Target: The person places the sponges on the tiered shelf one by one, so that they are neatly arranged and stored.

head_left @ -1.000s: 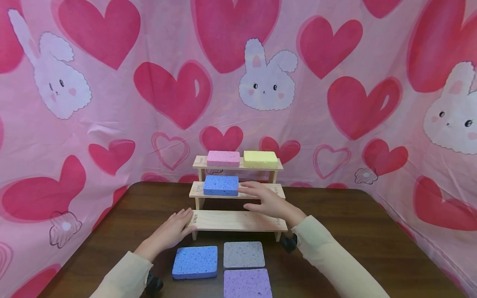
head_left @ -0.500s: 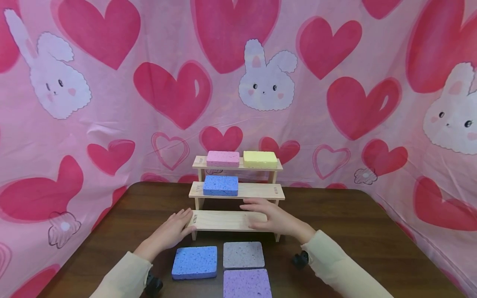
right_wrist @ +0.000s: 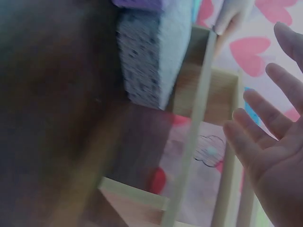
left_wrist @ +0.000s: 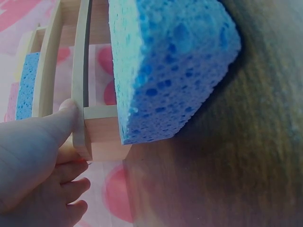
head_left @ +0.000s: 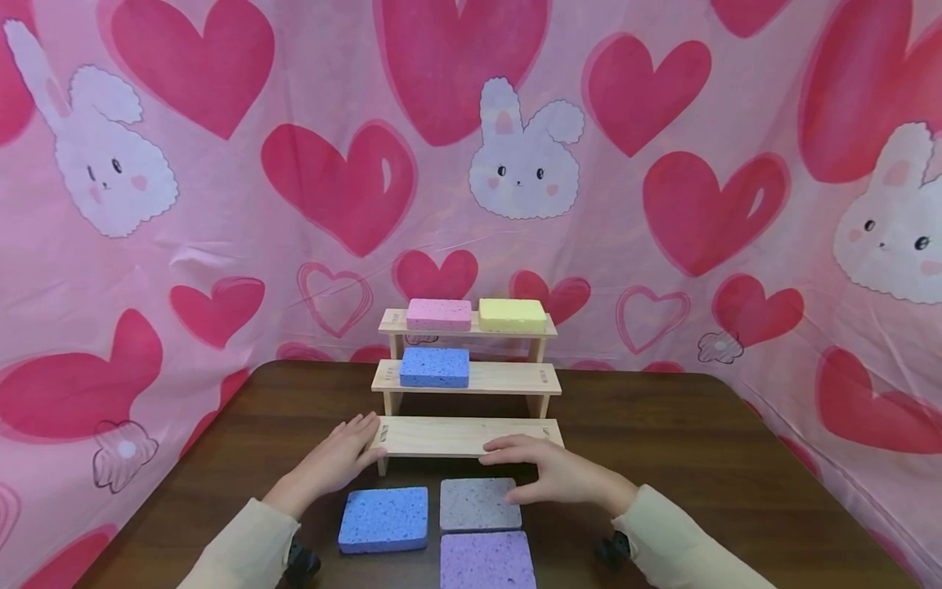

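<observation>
A three-tier wooden display stand [head_left: 471,438] stands on the table. My left hand [head_left: 331,458] rests on the left end of its lowest step, the thumb [left_wrist: 68,116] at the front corner and the other fingers along the end. With its fingers spread and holding nothing, my right hand [head_left: 555,470] hovers at the front right of that step; its thumb overlaps the grey sponge [head_left: 474,505]. Close in front of that sponge is a purple sponge [head_left: 487,560]. To their left lies a blue sponge [head_left: 383,519]. Another blue sponge [head_left: 434,367] sits on the middle step.
On the top step are a pink sponge [head_left: 439,314] and a yellow sponge [head_left: 512,315]. The dark wooden table [head_left: 684,458] extends to both sides. Behind it hangs a pink cloth [head_left: 441,196] printed with hearts and rabbits.
My right hand has come down and toward me, from beside the blue sponge on the middle step to the lowest step and grey sponge. My left hand and the sponges stay put.
</observation>
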`<state>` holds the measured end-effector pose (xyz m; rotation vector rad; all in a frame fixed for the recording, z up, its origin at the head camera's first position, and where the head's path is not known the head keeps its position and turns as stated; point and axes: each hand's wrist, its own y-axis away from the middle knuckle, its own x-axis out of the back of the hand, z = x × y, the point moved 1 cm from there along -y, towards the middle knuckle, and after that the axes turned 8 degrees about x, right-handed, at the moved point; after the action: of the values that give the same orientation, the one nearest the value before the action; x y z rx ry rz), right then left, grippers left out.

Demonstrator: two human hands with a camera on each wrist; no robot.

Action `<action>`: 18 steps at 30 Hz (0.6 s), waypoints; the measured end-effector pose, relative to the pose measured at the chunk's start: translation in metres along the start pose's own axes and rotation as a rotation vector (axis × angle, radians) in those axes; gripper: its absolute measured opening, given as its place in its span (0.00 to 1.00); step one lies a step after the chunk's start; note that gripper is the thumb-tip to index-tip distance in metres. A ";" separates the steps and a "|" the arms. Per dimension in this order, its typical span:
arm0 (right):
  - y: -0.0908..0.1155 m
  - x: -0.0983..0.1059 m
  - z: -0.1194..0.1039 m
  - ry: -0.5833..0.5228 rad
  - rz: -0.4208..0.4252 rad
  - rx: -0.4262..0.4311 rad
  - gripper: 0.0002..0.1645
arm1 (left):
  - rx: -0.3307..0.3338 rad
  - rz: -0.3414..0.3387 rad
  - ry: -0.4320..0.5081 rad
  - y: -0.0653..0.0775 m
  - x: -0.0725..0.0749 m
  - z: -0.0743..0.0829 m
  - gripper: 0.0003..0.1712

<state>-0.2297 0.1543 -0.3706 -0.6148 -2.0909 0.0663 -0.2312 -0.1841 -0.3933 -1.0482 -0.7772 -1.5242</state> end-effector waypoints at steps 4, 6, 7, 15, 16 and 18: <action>0.007 -0.010 0.003 -0.020 -0.022 0.037 0.29 | 0.000 0.003 -0.001 0.000 0.000 0.000 0.36; 0.010 -0.013 0.005 -0.025 -0.027 0.054 0.29 | -0.001 0.005 -0.001 0.001 0.000 0.000 0.36; 0.011 -0.015 0.006 -0.036 -0.031 0.058 0.29 | -0.003 0.006 -0.002 0.001 0.000 0.000 0.36; 0.020 -0.024 0.009 -0.075 -0.065 0.017 0.28 | -0.008 0.007 -0.006 0.001 0.000 0.001 0.35; 0.021 -0.024 0.010 -0.064 -0.066 0.011 0.28 | -0.008 0.006 -0.006 0.001 0.000 0.001 0.35; 0.023 -0.026 0.011 -0.048 -0.066 -0.003 0.28 | -0.006 0.006 -0.006 0.001 0.000 0.001 0.35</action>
<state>-0.2176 0.1647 -0.4028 -0.5505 -2.1560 0.0413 -0.2304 -0.1838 -0.3929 -1.0591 -0.7735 -1.5200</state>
